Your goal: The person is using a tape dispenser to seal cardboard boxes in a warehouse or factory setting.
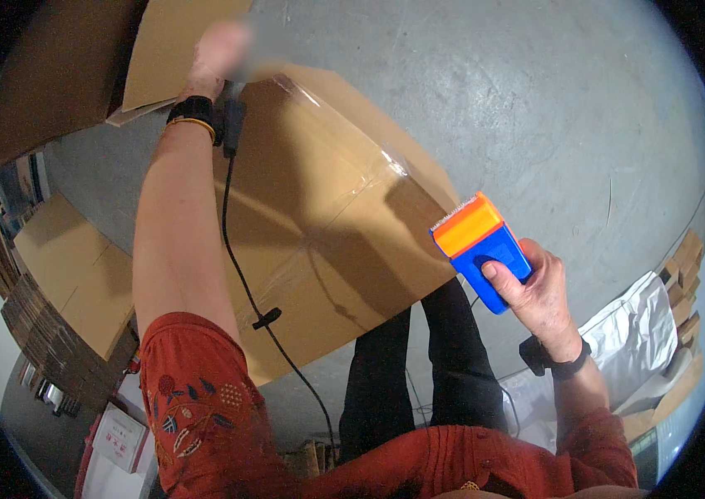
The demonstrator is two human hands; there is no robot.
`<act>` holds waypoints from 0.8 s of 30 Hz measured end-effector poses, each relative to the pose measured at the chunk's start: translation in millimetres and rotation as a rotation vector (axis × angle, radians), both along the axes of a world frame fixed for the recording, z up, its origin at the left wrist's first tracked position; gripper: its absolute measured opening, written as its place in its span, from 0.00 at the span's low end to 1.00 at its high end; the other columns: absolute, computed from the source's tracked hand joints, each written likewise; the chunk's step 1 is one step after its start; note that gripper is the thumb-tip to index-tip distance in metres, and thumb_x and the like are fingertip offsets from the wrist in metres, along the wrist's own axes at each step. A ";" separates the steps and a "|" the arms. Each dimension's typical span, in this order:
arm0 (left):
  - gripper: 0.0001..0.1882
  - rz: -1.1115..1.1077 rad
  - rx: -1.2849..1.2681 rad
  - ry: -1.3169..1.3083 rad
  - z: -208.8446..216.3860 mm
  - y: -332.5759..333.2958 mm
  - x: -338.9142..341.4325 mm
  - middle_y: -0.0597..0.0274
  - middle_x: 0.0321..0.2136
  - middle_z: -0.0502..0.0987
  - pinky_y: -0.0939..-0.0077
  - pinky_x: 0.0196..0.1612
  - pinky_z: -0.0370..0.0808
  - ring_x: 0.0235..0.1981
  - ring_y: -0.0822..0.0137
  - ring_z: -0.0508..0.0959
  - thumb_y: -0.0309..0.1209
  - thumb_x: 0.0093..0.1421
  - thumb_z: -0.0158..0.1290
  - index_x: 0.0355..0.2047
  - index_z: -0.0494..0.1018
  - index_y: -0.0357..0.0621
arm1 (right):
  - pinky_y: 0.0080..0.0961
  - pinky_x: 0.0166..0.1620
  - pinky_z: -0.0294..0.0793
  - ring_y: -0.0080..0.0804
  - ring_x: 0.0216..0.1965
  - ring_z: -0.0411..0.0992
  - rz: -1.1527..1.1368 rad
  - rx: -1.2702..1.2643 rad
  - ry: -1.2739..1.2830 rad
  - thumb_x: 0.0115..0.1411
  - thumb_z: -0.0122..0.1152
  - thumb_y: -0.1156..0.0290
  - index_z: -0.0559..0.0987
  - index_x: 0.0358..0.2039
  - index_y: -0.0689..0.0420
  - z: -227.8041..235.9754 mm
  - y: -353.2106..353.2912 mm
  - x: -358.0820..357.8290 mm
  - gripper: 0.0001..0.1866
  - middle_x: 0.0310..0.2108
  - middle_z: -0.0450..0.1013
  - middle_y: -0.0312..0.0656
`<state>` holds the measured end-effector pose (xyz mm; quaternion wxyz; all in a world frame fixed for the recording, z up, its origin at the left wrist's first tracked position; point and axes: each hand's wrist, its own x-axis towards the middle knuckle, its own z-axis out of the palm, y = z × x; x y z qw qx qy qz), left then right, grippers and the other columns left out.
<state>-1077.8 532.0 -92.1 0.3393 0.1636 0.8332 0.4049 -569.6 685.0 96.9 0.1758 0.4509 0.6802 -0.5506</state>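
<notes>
A large brown cardboard box (344, 266) stands in front of my legs, with clear tape (352, 195) along the seam of its top. My right hand (542, 287) grips a blue and orange tape dispenser (485, 249) over the box's right edge, thumb pressed on its blue side. A row of serrated teeth on it points away from me. My left arm reaches to the box's far left corner. My left hand (223, 50) is there, its fingers smeared by a blur, so what they touch cannot be made out.
A black cable (244, 283) with a plug-like end runs along my left forearm and over the box. Cardboard sheets (169, 50) stand at the far left, and stacked flat cardboard (57, 324) lies nearer. Silvery white sheeting (635, 324) lies at the right on the grey floor (535, 108).
</notes>
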 end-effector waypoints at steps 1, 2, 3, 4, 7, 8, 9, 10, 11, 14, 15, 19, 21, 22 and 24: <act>0.12 0.021 -0.028 -0.013 -1.7 1.8 2.1 0.75 0.23 0.69 0.82 0.30 0.66 0.25 0.79 0.66 0.38 0.70 0.54 0.37 0.78 0.42 | 0.27 0.39 0.79 0.25 0.34 0.78 0.000 -0.001 -0.006 0.59 0.74 0.52 0.82 0.48 0.65 -1.1 0.4 -0.6 0.28 0.32 0.81 0.44; 0.12 0.021 -0.027 -0.017 -3.9 3.9 4.3 0.75 0.23 0.69 0.82 0.30 0.66 0.25 0.79 0.66 0.38 0.70 0.54 0.37 0.78 0.42 | 0.27 0.39 0.80 0.25 0.34 0.78 0.001 -0.003 -0.013 0.59 0.74 0.52 0.82 0.48 0.66 -2.3 0.8 -1.1 0.29 0.32 0.81 0.44; 0.13 0.011 -0.050 0.011 -5.2 4.7 6.5 0.75 0.23 0.70 0.81 0.30 0.67 0.25 0.79 0.66 0.39 0.70 0.54 0.38 0.79 0.42 | 0.27 0.39 0.80 0.25 0.34 0.78 0.001 -0.005 -0.016 0.59 0.74 0.52 0.82 0.48 0.66 -3.0 0.4 -1.3 0.29 0.32 0.81 0.44; 0.13 0.001 -0.074 0.038 -6.1 5.2 8.9 0.74 0.23 0.70 0.81 0.30 0.67 0.24 0.79 0.67 0.39 0.70 0.54 0.38 0.79 0.42 | 0.27 0.40 0.80 0.25 0.34 0.78 -0.008 -0.009 -0.022 0.59 0.74 0.52 0.82 0.47 0.66 -3.7 -0.1 -1.4 0.29 0.32 0.81 0.44; 0.13 -0.033 -0.060 -0.061 -14.8 0.4 5.7 0.74 0.23 0.71 0.81 0.30 0.67 0.25 0.79 0.66 0.39 0.70 0.55 0.38 0.79 0.42 | 0.28 0.40 0.80 0.25 0.34 0.78 0.004 -0.006 -0.034 0.58 0.74 0.52 0.82 0.47 0.66 -4.5 -0.8 -1.6 0.29 0.32 0.81 0.44; 0.13 -0.031 -0.064 -0.059 -17.6 -2.3 2.7 0.74 0.23 0.71 0.81 0.30 0.67 0.25 0.79 0.66 0.39 0.70 0.55 0.38 0.79 0.42 | 0.28 0.39 0.80 0.25 0.34 0.78 0.024 0.005 -0.040 0.58 0.74 0.52 0.82 0.47 0.66 -4.5 -1.2 -1.7 0.29 0.32 0.81 0.44; 0.14 -0.037 -0.068 -0.058 -19.6 -1.9 2.7 0.72 0.24 0.72 0.79 0.32 0.69 0.26 0.77 0.68 0.41 0.69 0.55 0.38 0.79 0.41 | 0.28 0.39 0.80 0.25 0.34 0.78 0.024 0.003 -0.042 0.58 0.74 0.52 0.82 0.47 0.66 -5.7 -2.3 -1.6 0.29 0.32 0.81 0.44; 0.15 -0.043 -0.072 -0.057 -20.7 -2.2 2.5 0.70 0.25 0.74 0.77 0.34 0.70 0.28 0.76 0.70 0.42 0.69 0.55 0.38 0.79 0.41 | 0.28 0.39 0.80 0.25 0.34 0.78 -0.004 -0.002 -0.027 0.58 0.74 0.52 0.82 0.46 0.67 -7.6 -4.3 -1.4 0.29 0.32 0.81 0.44; 0.15 -0.042 -0.074 -0.057 -22.3 -3.4 4.7 0.70 0.25 0.74 0.77 0.34 0.70 0.28 0.76 0.70 0.42 0.69 0.55 0.38 0.79 0.41 | 0.28 0.39 0.80 0.25 0.33 0.78 -0.032 -0.008 -0.011 0.58 0.74 0.52 0.82 0.46 0.67 -9.5 -6.0 -1.3 0.29 0.31 0.81 0.44; 0.18 -0.099 -0.142 0.034 -24.2 1.5 27.5 0.66 0.29 0.77 0.72 0.40 0.73 0.32 0.70 0.74 0.44 0.68 0.56 0.41 0.79 0.38 | 0.28 0.38 0.80 0.25 0.33 0.78 -0.048 -0.010 -0.028 0.59 0.73 0.51 0.82 0.45 0.67 -12.6 -6.9 2.6 0.28 0.31 0.81 0.44; 0.20 -0.107 -0.133 0.030 -25.2 -0.3 25.8 0.64 0.31 0.79 0.70 0.43 0.73 0.34 0.68 0.75 0.46 0.68 0.55 0.41 0.79 0.37 | 0.28 0.38 0.80 0.25 0.33 0.78 -0.047 -0.012 -0.025 0.59 0.73 0.51 0.82 0.45 0.67 -12.3 -6.6 2.0 0.28 0.31 0.81 0.44; 0.28 -0.176 -0.243 0.157 -30.2 -0.3 17.5 0.53 0.40 0.83 0.61 0.51 0.73 0.43 0.57 0.80 0.52 0.68 0.52 0.47 0.79 0.35 | 0.28 0.38 0.80 0.24 0.33 0.78 -0.006 0.011 -0.046 0.59 0.73 0.51 0.82 0.45 0.66 -15.6 -6.7 0.8 0.28 0.30 0.81 0.43; 0.32 -0.215 -0.388 0.168 -34.7 1.7 12.9 0.46 0.45 0.81 0.58 0.56 0.72 0.49 0.50 0.78 0.54 0.67 0.52 0.50 0.78 0.34 | 0.28 0.38 0.80 0.24 0.33 0.78 -0.007 0.025 -0.044 0.59 0.73 0.51 0.82 0.45 0.66 -18.2 -7.1 -0.1 0.28 0.29 0.81 0.43; 0.36 -0.254 -0.539 0.190 -38.7 -0.1 3.6 0.39 0.50 0.80 0.55 0.60 0.70 0.56 0.44 0.77 0.57 0.65 0.51 0.54 0.76 0.33 | 0.29 0.37 0.80 0.24 0.33 0.79 -0.018 0.023 -0.033 0.59 0.73 0.51 0.82 0.46 0.66 -18.8 -8.0 -1.9 0.28 0.29 0.81 0.44; 0.38 -0.448 -0.656 0.521 -49.8 -17.8 -22.4 0.38 0.50 0.79 0.54 0.62 0.69 0.56 0.43 0.77 0.59 0.64 0.53 0.57 0.73 0.33 | 0.30 0.37 0.80 0.25 0.33 0.79 -0.025 -0.004 0.003 0.59 0.73 0.51 0.82 0.46 0.66 -22.7 -12.2 -7.9 0.28 0.29 0.81 0.44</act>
